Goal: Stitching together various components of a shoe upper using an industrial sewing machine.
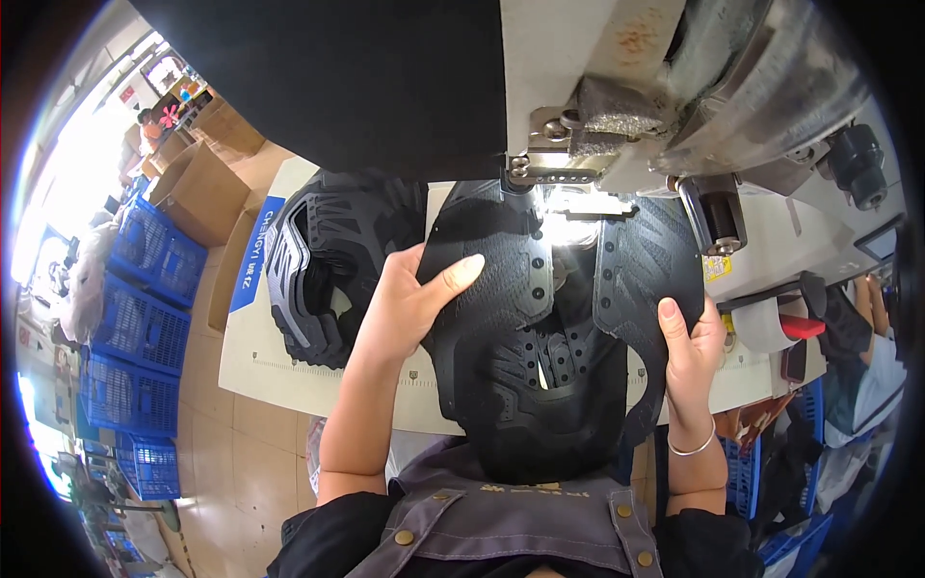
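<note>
A black shoe upper with rows of eyelet holes lies spread under the lit needle area of a sewing machine. My left hand grips its left side, thumb on top and fingers hidden beneath. On the right side my right hand pinches the edge, thumb in front and fingers behind. The lower part of the upper hangs over the table's near edge toward my apron. Left of my left hand, a pile of similar black shoe uppers rests on the pale table.
A dark panel blocks the upper left view. Blue plastic crates and cardboard boxes stand on the floor at the left. More blue crates are at the right, near another person's arm. Something red lies on the table's right side.
</note>
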Tool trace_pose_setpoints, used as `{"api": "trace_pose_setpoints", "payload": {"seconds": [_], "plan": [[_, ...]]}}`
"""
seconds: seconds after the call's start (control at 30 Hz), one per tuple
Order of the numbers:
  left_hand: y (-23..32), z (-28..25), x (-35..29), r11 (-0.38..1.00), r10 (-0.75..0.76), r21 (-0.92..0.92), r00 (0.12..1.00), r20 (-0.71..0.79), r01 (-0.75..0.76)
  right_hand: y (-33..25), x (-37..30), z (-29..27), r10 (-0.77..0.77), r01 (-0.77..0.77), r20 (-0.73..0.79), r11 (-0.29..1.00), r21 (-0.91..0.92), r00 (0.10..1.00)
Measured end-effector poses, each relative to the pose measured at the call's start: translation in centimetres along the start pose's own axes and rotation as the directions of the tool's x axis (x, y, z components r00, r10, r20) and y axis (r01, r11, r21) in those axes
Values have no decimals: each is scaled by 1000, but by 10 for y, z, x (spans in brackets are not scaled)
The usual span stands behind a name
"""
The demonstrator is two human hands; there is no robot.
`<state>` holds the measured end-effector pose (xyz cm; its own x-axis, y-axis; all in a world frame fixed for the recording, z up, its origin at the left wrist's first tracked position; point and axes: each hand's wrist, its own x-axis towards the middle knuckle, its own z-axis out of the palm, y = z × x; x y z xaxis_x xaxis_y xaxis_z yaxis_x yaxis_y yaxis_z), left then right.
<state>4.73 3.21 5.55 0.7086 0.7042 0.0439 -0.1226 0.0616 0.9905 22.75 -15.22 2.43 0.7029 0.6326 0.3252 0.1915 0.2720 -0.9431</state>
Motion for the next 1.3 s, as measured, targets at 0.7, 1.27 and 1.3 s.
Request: {"api": "trace_pose_setpoints", "payload": {"seconds": [0.7,1.27,1.3], "plan": [[5,-12,59,989,59,143,995,-85,-47,7,58,15,-70,71,-52,997,10,996],[7,-92,46,874,481,369,666,-570,-315,77,145,36,382,-337,25,780,526,924],[-3,-115,41,894,441,253,629,-640,-370,97,145,30,280,-274,63,823,497,958]]}}
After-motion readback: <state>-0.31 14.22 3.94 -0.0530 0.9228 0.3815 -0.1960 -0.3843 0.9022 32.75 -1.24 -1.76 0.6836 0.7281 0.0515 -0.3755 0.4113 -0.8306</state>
